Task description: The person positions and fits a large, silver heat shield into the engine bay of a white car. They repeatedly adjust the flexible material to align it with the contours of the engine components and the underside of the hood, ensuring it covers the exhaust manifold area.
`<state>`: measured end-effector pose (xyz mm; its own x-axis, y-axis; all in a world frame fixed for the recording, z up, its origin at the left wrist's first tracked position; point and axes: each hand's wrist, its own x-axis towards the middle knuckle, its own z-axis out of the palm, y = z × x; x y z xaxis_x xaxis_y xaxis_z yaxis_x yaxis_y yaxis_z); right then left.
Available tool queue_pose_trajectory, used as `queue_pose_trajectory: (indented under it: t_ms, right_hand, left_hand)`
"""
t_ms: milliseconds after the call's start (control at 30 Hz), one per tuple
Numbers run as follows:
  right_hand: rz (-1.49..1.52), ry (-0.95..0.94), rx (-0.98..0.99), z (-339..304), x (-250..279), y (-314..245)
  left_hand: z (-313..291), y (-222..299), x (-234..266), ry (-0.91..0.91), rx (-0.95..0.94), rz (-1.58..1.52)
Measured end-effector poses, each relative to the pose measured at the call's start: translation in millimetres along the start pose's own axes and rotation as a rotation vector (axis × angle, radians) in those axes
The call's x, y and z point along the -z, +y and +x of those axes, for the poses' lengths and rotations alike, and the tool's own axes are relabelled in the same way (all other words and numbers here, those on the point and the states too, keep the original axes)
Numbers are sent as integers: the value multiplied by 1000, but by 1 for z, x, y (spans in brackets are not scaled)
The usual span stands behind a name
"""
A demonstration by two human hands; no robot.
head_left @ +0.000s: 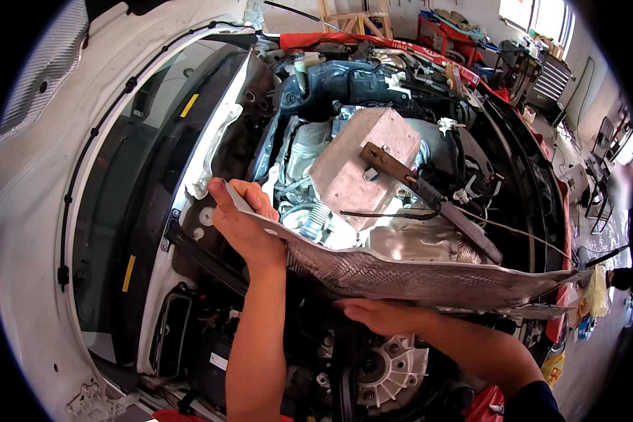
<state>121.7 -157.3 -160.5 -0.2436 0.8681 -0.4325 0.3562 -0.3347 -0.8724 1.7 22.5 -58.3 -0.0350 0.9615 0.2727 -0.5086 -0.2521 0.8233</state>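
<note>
A long, dimpled metal heat shield [401, 274] stretches across the open engine bay, its face creased and its edge wavy. My left hand [246, 218] is closed around its left end, thumb up and fingers curled over the far side. Against the lower edge near the middle, my right hand [380, 316] grips the shield; its thumb points left and most fingers are hidden behind the metal. Beyond the shield lies a bare metal box-shaped piece [366, 165] with a brown, worn bar [429, 197] resting across it.
The windshield [130, 211] and raised hood [28, 232] are at the left. A black strut bar [204, 260] runs near my left forearm. Below my hands is a ribbed metal housing [394, 373]. A red cover [373, 42] lines the far fender; a tool cabinet [552, 81] stands behind.
</note>
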Motion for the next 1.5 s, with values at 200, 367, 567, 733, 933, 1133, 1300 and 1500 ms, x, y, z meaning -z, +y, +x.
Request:
queue_pose_trajectory:
  t_ms: [200, 367, 567, 733, 933, 1133, 1300, 1500]
  right_hand:
    - [194, -87, -257, 81, -36, -3]
    - [186, -87, 117, 116, -48, -25]
    - [-675, -188, 409, 113, -36, -44]
    - [-1976, -256, 634, 99, -21, -60]
    - [-3482, -13, 839, 117, -9, -32]
    - [-2785, -267, 462, 108, -32, -65]
    - [-2742, -211, 507, 107, -21, -62]
    - [-2204, -38, 376, 98, 31, -88]
  left_hand:
    - [-2, -9, 8, 78, -66, 309]
    - [-8, 4, -7, 26, -178, 301]
    - [-1, 1, -2, -25, -229, 394]
    - [2, 14, 5, -195, -176, 386]
    - [-2, 22, 0, -288, -52, 199]
    - [1, 14, 8, -252, -65, 172]
    - [0, 12, 6, -205, -58, 53]
    - [-17, 5, -2, -43, -204, -7]
